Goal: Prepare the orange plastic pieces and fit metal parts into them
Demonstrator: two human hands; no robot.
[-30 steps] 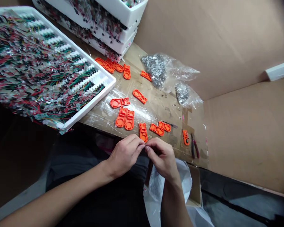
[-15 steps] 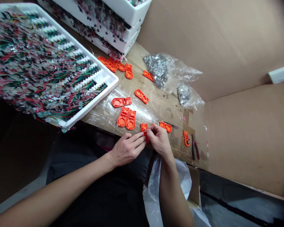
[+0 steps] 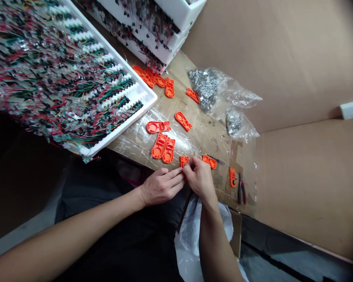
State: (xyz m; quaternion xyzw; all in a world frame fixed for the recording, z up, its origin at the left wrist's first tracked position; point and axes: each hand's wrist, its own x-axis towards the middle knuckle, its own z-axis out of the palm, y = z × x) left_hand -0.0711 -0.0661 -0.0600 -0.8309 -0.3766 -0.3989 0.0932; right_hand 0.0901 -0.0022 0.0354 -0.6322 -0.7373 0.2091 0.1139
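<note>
An orange plastic housing half [image 3: 184, 160] lies at the table's near edge, mostly covered by my hands. My left hand [image 3: 163, 187] reaches in from the left with its fingers stretched out and fingertips against the housing; its thumb stands apart. Over the housing's right side, my right hand [image 3: 199, 176] is closed in a pinch, and whatever lies between its fingertips is hidden. To its right rest another orange housing half [image 3: 209, 161] and a thin metal tool [image 3: 217, 159]. Left of the hands, two orange housing halves [image 3: 164, 148] lie side by side.
A white foam tray [image 3: 125, 123] full of wired parts fills the left, with stacked foam trays [image 3: 176, 41] behind. Plastic bags of small metal parts [image 3: 207, 86] lie at the back. Right are a fitted orange housing [image 3: 232, 177] and pliers [image 3: 241, 190]. Cardboard walls [image 3: 297, 168] stand beyond.
The view has shifted slightly, so the tray and table items appear farther right. Both hands stay at the same housing, with the right hand covering slightly more of it.
</note>
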